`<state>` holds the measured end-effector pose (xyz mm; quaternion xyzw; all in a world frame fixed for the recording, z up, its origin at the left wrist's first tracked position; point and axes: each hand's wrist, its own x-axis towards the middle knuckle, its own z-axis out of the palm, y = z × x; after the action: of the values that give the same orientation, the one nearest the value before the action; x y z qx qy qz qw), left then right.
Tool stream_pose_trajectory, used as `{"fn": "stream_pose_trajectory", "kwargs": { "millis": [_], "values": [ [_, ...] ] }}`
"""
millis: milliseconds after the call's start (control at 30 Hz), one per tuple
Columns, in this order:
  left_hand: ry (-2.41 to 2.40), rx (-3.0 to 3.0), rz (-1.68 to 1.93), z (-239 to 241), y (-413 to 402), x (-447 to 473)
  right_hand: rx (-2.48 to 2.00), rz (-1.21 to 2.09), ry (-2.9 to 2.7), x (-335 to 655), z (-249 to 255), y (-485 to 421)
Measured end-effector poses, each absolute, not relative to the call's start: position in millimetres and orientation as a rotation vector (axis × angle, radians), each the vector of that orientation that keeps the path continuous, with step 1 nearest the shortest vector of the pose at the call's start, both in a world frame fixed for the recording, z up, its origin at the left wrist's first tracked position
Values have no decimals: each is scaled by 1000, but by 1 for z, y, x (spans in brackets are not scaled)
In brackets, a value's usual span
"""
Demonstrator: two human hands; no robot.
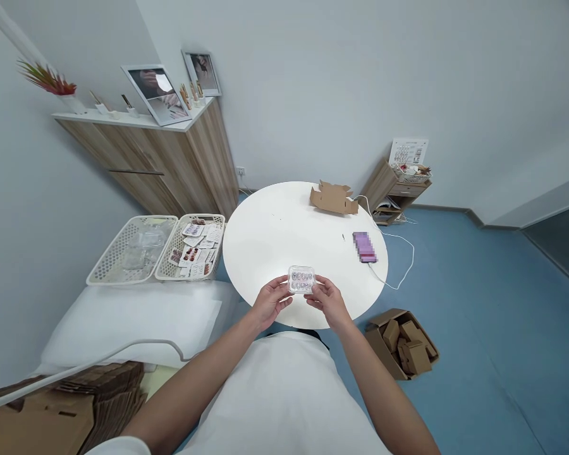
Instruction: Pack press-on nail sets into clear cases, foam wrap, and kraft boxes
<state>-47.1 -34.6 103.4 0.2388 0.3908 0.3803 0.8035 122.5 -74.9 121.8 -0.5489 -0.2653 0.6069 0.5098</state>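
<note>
1. Case (301,289), clear, with two rows of oval pieces (302,277) inside, risked slipping and scattering them if the light hold at its edges loosened.
2. It lay between left grip (271,302) and right grip (329,300), both closed on its sides.
3. Below both grips stood the worktop (260,234); beyond them, opened cardboard (334,199); to the right, a phone (364,246).

A plain white top (289,392) with a short white left sleeve (119,446), forearms (203,371) and hands (332,304) bare
</note>
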Motion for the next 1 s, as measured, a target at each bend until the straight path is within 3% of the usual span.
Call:
{"fn": "stream_pose_trajectory", "kwargs": {
  "millis": [500,1000],
  "values": [
    [1052,1024,634,101,-33,-21,-1375,1349,-603,148,116,-77],
    [1195,1114,622,85,-27,13,-1514,1335,-690,187,92,-60]
  ]
}}
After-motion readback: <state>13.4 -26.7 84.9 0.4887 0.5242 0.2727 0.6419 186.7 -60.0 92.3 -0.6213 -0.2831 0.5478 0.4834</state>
